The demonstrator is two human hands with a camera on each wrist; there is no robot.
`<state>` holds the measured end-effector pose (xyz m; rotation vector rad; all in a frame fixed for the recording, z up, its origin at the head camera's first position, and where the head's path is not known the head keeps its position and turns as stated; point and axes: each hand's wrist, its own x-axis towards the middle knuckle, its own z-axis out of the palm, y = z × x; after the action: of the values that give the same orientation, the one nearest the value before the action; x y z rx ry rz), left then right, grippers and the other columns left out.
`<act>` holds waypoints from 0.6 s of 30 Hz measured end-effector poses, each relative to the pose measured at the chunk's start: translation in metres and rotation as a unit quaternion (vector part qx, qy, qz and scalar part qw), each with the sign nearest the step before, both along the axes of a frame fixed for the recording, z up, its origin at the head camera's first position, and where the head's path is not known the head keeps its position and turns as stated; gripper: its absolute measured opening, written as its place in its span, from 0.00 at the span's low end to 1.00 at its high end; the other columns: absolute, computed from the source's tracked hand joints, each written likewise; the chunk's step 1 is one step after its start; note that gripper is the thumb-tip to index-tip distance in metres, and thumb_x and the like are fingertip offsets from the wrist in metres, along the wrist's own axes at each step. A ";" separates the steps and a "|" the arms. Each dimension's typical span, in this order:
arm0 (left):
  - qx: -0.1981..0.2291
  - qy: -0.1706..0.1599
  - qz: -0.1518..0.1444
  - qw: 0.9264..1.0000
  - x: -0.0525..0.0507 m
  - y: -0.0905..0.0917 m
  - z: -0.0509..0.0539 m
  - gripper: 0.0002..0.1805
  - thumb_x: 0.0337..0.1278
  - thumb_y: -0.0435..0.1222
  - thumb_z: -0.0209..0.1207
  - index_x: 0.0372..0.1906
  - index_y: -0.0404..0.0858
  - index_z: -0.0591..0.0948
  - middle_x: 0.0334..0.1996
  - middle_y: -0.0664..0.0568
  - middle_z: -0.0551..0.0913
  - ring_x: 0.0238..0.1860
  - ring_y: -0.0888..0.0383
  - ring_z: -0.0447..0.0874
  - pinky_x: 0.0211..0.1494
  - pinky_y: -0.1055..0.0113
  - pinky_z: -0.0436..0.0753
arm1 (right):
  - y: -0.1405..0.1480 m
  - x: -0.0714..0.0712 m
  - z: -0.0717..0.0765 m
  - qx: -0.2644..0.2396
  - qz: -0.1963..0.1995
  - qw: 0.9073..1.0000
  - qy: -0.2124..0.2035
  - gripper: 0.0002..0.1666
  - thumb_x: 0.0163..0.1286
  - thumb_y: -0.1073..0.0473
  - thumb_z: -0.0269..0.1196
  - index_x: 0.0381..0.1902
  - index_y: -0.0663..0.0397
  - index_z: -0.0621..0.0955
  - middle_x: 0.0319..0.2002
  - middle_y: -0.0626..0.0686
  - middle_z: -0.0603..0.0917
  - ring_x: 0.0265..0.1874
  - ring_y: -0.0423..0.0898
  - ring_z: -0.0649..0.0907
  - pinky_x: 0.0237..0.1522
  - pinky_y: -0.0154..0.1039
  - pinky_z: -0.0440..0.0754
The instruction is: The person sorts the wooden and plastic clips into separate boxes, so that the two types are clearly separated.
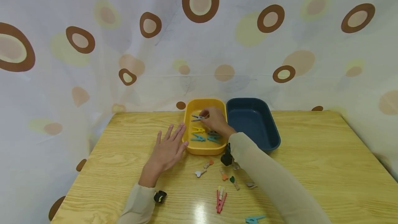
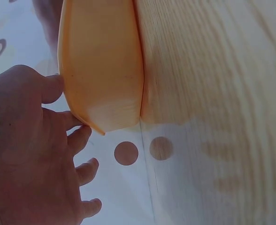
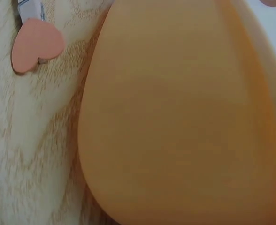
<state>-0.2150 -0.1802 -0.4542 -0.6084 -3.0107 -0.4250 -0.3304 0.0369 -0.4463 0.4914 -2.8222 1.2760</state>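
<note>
In the head view my right hand (image 1: 214, 118) reaches into a yellow tray (image 1: 205, 151) and pinches a grey-blue clothespin (image 1: 197, 118) near its far end. Below it in the tray lie a yellow clothespin (image 1: 198, 130), a blue clothespin (image 1: 198, 137) and more bluish ones (image 1: 214, 139), partly under the hand. My left hand (image 1: 166, 153) has its fingers extended and touches the tray's left rim. The left wrist view shows that hand (image 2: 30, 150) with thumb and fingers at the rim of the tray (image 2: 103, 65). In the right wrist view the tray's outer wall (image 3: 175, 117) hides the right hand.
A dark blue tray (image 1: 275, 141) stands right of the yellow one. In front lie several small heart-topped wooden pegs, among them a white-heart peg (image 1: 198, 174) and a green-heart peg (image 1: 232, 179). Nearer are a red clothespin (image 1: 220, 205) and a light-blue clothespin (image 1: 254, 219). A patterned curtain (image 1: 174, 51) hangs behind.
</note>
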 end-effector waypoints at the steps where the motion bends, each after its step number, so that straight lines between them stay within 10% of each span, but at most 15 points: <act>1: 0.002 -0.001 -0.001 1.000 0.000 0.001 0.000 0.35 0.84 0.54 0.36 0.84 0.44 0.51 0.83 0.54 0.48 0.82 0.44 0.42 0.78 0.34 0.42 | 0.000 0.001 0.000 0.000 0.000 1.000 -0.001 0.11 0.70 0.64 0.68 0.48 0.62 0.87 0.45 0.58 0.87 0.45 0.53 0.85 0.51 0.48 0.84; 18: -0.006 -0.004 0.002 1.000 0.000 0.002 0.002 0.35 0.83 0.55 0.34 0.84 0.44 0.50 0.83 0.55 0.47 0.82 0.44 0.42 0.78 0.34 0.41 | 0.004 0.003 0.006 -0.010 0.025 1.000 -0.005 0.13 0.72 0.68 0.63 0.53 0.66 0.85 0.51 0.63 0.85 0.47 0.56 0.84 0.49 0.49 0.85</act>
<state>-0.2152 -0.1782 -0.4524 -0.6020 -3.0241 -0.4114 -0.3274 0.0413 -0.4406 0.5595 -2.8195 1.3167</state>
